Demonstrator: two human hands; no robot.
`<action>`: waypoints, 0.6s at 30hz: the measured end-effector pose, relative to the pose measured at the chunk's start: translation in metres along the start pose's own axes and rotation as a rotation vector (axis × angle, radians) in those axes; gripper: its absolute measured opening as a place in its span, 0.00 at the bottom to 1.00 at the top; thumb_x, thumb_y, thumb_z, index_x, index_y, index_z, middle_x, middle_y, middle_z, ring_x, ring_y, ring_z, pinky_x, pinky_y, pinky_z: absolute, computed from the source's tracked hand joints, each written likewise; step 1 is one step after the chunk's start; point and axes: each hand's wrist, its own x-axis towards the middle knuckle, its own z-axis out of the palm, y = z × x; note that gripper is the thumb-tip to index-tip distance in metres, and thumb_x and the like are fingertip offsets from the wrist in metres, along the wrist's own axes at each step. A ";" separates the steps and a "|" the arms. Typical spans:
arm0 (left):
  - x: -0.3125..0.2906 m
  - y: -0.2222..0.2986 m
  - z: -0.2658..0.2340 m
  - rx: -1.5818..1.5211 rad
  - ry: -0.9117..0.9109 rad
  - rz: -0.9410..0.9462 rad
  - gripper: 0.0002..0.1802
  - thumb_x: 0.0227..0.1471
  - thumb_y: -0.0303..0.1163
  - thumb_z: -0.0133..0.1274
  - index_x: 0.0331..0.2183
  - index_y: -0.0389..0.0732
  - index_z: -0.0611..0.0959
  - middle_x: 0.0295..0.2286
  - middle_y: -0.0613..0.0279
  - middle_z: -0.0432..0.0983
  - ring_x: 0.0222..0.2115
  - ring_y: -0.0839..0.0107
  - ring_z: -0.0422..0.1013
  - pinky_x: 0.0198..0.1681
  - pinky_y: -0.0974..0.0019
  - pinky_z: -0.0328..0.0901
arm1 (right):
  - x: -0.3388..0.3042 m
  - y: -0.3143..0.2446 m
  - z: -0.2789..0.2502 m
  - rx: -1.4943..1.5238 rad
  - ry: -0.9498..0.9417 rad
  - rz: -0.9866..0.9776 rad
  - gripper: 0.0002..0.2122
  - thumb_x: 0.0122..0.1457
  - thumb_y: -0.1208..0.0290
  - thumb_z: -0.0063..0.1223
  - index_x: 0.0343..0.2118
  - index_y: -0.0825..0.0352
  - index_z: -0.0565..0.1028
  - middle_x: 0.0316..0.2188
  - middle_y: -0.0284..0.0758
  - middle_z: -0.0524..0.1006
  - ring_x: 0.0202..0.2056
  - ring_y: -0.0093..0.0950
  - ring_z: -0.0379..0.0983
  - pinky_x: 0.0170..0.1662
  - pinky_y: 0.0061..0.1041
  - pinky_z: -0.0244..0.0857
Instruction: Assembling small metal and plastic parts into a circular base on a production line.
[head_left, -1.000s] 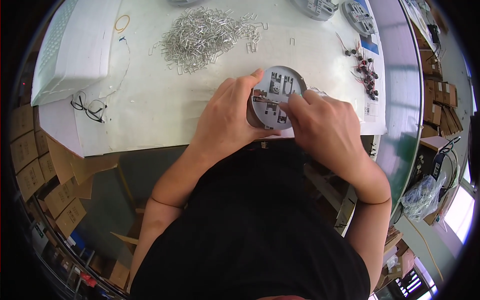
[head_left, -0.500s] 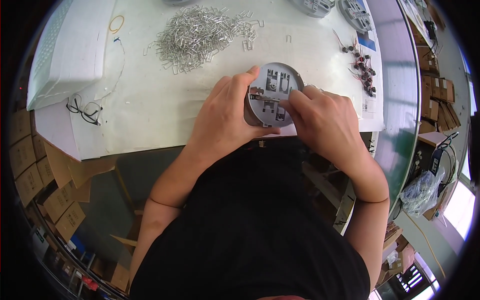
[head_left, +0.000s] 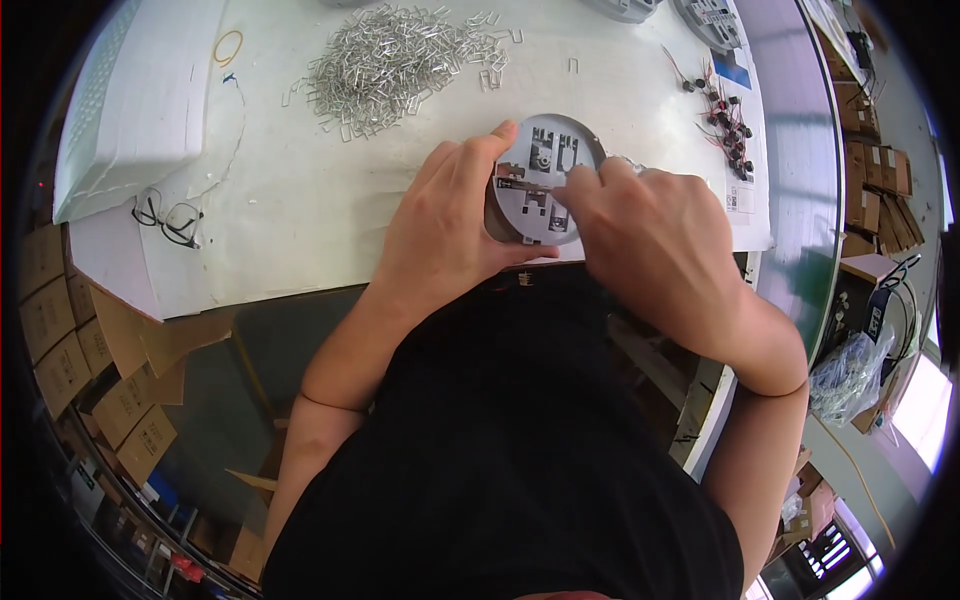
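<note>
My left hand (head_left: 440, 215) is closed around the left side of a round grey plastic housing (head_left: 520, 212), its thumb and fingers at the rim. The housing is tilted up at the table's front edge, showing its inside with several dark slots and metal contacts. My right hand (head_left: 650, 225) is closed over the right side, fingertips pinched on a thin metal tool (head_left: 535, 187) that lies across the middle of the housing. The tool's handle is hidden in the fist, so its exact kind cannot be made out.
A heap of bent U-shaped metal wires (head_left: 385, 70) lies at the back, with one loose wire (head_left: 573, 66) beside it. Small black parts with red leads (head_left: 735, 130) are at right. Glasses (head_left: 170, 220) and a white foam box (head_left: 140, 110) are at left. More grey housings (head_left: 710, 22) stand behind.
My right hand has turned, its wrist and elbow swinging outward to the right. The housing has shifted slightly up in the picture, and the tool still lies across it.
</note>
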 end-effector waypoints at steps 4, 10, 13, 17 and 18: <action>-0.001 0.000 0.000 0.005 -0.009 -0.020 0.56 0.31 0.46 0.82 0.59 0.39 0.72 0.47 0.56 0.80 0.42 0.54 0.74 0.49 0.54 0.73 | 0.004 0.001 -0.010 -0.013 0.001 -0.015 0.03 0.62 0.72 0.57 0.31 0.63 0.76 0.24 0.39 0.78 0.23 0.39 0.80 0.25 0.38 0.71; -0.001 0.002 0.000 0.019 -0.020 -0.028 0.57 0.30 0.45 0.83 0.59 0.39 0.72 0.47 0.57 0.80 0.43 0.54 0.75 0.49 0.55 0.73 | 0.011 -0.014 -0.017 -0.109 -0.055 0.005 0.01 0.59 0.75 0.55 0.31 0.64 0.77 0.25 0.39 0.79 0.23 0.38 0.81 0.25 0.36 0.73; -0.002 -0.001 0.000 0.004 -0.013 -0.018 0.56 0.30 0.44 0.83 0.59 0.40 0.72 0.46 0.57 0.80 0.42 0.54 0.75 0.49 0.54 0.72 | 0.012 -0.019 -0.021 -0.158 -0.082 0.007 0.01 0.58 0.75 0.55 0.31 0.65 0.77 0.24 0.39 0.80 0.23 0.37 0.82 0.25 0.35 0.72; -0.002 -0.003 0.001 -0.024 -0.014 -0.011 0.56 0.30 0.43 0.83 0.59 0.40 0.72 0.45 0.57 0.80 0.42 0.55 0.75 0.48 0.54 0.72 | 0.014 -0.016 -0.027 -0.201 -0.116 -0.033 0.01 0.58 0.75 0.56 0.31 0.65 0.77 0.23 0.39 0.80 0.23 0.36 0.82 0.25 0.34 0.72; -0.002 -0.002 0.000 -0.029 -0.011 -0.007 0.56 0.30 0.43 0.83 0.59 0.40 0.72 0.45 0.57 0.80 0.42 0.55 0.75 0.48 0.54 0.72 | 0.014 -0.015 -0.029 -0.214 -0.120 -0.056 0.01 0.57 0.76 0.56 0.31 0.65 0.77 0.23 0.38 0.80 0.23 0.36 0.82 0.25 0.34 0.72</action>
